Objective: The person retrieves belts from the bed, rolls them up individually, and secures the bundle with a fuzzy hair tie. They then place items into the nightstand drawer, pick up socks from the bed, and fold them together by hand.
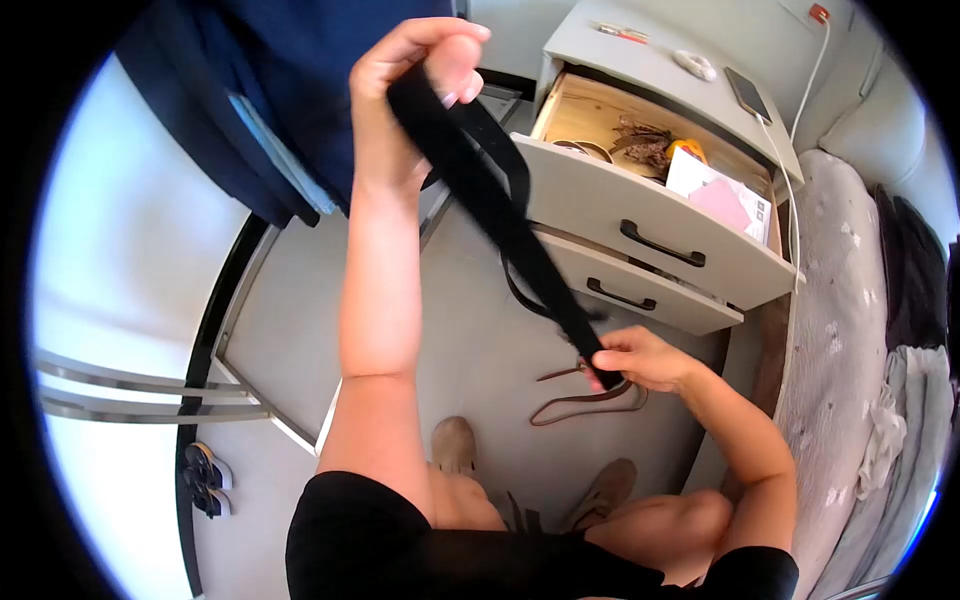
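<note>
A black strap is stretched diagonally between my two hands. My left hand, raised at the top, is closed round its upper end, with more loops of the strap hanging beside it. Lower down on the right, my right hand pinches the other end between thumb and fingers. Just below that hand, a thin brown strap shows in a loop; whether it hangs from the hand or lies on the floor I cannot tell.
A white drawer unit stands ahead with its top drawer pulled out, holding papers and small items. A phone lies on top. Dark clothes hang at the left. A bed is at the right. Shoes stand at lower left.
</note>
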### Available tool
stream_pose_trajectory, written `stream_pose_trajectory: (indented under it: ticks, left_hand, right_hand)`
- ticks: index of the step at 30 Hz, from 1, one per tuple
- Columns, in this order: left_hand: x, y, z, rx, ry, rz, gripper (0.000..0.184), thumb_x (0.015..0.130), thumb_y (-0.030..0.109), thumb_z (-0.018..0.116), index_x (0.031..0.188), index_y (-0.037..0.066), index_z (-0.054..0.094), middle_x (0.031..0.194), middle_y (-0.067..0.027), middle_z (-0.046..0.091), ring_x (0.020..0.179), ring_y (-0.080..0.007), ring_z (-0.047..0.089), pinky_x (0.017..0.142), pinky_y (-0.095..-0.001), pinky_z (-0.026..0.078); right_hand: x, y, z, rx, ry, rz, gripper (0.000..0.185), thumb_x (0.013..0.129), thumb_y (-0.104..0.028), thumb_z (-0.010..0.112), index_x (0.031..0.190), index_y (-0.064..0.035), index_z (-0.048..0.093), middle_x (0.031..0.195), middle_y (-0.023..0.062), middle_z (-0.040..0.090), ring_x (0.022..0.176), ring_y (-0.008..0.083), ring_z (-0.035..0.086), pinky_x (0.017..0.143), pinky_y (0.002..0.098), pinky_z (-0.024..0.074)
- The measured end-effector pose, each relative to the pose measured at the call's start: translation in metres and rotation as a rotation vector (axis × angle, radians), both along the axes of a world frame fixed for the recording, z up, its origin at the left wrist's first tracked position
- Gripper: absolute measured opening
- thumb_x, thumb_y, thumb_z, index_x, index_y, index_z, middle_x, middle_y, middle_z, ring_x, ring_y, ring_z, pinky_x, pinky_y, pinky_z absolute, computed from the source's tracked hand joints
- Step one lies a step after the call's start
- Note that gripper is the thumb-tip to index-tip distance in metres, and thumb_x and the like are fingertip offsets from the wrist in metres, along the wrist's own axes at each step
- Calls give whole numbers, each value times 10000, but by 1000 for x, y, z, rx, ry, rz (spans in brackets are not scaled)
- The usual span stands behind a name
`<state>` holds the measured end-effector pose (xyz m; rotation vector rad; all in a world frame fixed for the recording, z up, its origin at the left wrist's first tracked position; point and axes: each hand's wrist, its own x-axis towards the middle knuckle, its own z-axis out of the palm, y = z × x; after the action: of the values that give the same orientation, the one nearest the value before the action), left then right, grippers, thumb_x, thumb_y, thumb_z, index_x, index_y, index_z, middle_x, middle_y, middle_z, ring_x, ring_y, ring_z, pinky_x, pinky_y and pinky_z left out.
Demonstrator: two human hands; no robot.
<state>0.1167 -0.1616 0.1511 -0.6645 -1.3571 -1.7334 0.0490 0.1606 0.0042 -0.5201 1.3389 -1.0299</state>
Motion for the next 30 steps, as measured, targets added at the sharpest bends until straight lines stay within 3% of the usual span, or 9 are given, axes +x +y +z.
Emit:
stream_pose_trajectory:
  ticks: [4,9,12,15,18,21,22,25,30]
  left_hand:
    - [-2,25,5,-111,212,-401,299,875,244,660,1040,7,581,595,23,423,559,-96,381,560,-269,336]
    - [4,38,16,-157,152,-634,293,847,452,646,1034,228,622,654,87,437,591,-70,362,615,-239,329]
    - [-1,48,20,-89,184,-789,302,820,470,671,1020,246,642,645,92,442,584,-64,368,620,-233,332]
    - [-3,50,22,-74,184,-761,279,797,458,701,998,269,662,635,96,442,579,-57,371,636,-226,337]
    - [-2,32,22,-270,187,-606,238,791,410,727,982,286,656,627,101,425,593,-63,371,645,-249,333]
    - [1,21,11,-474,202,-435,254,798,388,719,1007,257,657,848,27,477,860,-113,476,1002,-472,400]
    - [5,15,12,-576,149,-450,405,807,358,718,1180,249,603,1096,-95,495,1097,-214,472,1077,-599,282]
    - [17,21,4,-416,-13,-525,701,785,75,706,1400,36,373,1352,-357,353,1182,-411,514,919,-417,495]
    - [41,51,14,-206,-454,-768,583,911,176,532,1377,-95,310,1197,-319,527,919,-308,656,690,-308,554]
  right_hand:
    - [4,-21,14,-149,504,160,470,839,-375,683,1075,29,643,958,122,681,898,191,607,812,326,480]
    - [-11,-13,111,-407,892,-172,345,800,-229,749,589,-39,553,554,6,552,542,40,465,490,219,378]
    - [-9,-40,120,-797,1208,-428,412,735,-229,796,995,-21,552,853,51,620,744,108,560,689,257,466]
    - [-9,-43,119,-597,241,-38,505,749,-204,789,1123,-11,511,910,66,626,803,126,591,734,267,489]
    - [-8,-30,115,-615,45,1,358,756,-159,777,969,-15,529,757,64,611,644,99,591,572,233,492]
    - [-10,-22,128,-762,-61,-169,310,815,-214,717,960,-35,509,686,71,595,470,91,494,488,220,454]
    - [-9,-19,136,-743,-2,-158,351,845,-231,682,1064,-14,515,695,82,602,455,79,458,455,213,417]
    - [7,-10,166,-684,142,-145,434,855,-202,666,1200,-3,494,712,91,605,469,79,466,444,211,392]
    - [21,-20,182,-752,985,-15,423,814,78,569,1223,-25,541,843,88,650,683,125,603,582,243,478]
